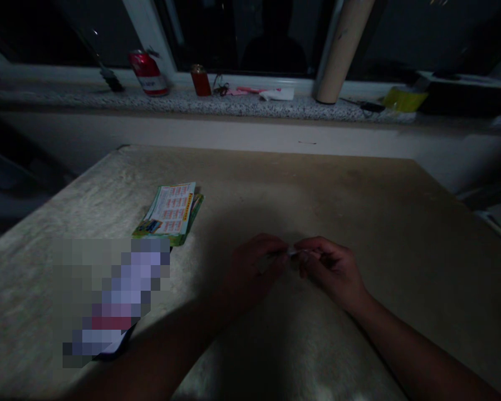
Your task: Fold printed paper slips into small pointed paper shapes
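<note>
1. The left bare hand [261, 264] is over the middle of a wide, dull beige table [350, 189], its thumb and forefinger pinched together on a small, pale, slightly shiny object [292, 252].
2. The right bare hand [332, 264] faces it, thumb and forefinger closed on the other side of the small object, with the remaining fingers curled below.
3. The small object sits between the two sets of fingertips, mostly hidden by them; its exact shape and material cannot be told in this dim light.
4. To the left of the hands, well apart from them, lies a stack of green-edged printed paper cards [169, 209], the top one covered in rows of red text.
5. Just below the stack, near the left forearm, is a flat, dark-edged, phone-like slab [117, 341], its face blurred into violet blocks.
6. Beyond the table, a speckled grey stone windowsill [179, 104] carries a red-and-white metal can [148, 73], a small orange-red container with a gold-coloured top [201, 81], a crumpled white piece [278, 94], an upright tan tube [341, 53] and a yellow item [406, 100].
</note>
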Demonstrator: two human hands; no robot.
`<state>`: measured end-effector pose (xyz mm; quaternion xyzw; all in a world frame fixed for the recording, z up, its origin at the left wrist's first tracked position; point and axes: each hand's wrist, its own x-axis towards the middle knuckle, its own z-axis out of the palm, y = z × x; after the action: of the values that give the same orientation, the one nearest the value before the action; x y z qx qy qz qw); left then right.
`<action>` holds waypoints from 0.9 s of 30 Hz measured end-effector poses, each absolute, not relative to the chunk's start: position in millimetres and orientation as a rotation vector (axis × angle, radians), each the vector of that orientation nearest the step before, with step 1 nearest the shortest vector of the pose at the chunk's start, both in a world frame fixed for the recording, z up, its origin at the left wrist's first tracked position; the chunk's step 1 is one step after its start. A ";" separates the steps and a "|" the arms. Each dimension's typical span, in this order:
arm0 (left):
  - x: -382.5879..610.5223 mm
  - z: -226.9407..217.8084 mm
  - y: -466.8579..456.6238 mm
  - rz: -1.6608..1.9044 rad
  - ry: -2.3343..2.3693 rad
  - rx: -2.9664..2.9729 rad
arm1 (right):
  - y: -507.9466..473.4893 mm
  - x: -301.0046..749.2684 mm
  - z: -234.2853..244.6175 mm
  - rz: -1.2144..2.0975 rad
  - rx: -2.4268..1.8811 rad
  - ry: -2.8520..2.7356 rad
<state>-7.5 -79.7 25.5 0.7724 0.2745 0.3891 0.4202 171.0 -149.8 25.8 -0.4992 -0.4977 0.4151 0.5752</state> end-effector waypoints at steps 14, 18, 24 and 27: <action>-8.3 27.2 -79.5 0.929 0.762 1.943 | -149.9 171.4 21.3 0.844 -1.291 -1.395; -6.8 28.3 -78.7 0.903 0.804 1.888 | -150.0 172.4 20.2 0.777 -1.335 -1.457; -7.2 24.0 -76.7 0.896 0.723 1.889 | -150.0 172.3 22.3 0.779 -1.346 -1.434; -7.8 22.4 -77.3 0.859 0.760 1.874 | -150.1 172.0 22.5 0.779 -1.355 -1.437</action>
<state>-7.8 -77.3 22.4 0.7596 0.3082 0.3482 0.4547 172.0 -150.1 22.5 -0.5574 -0.5908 0.3203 0.4875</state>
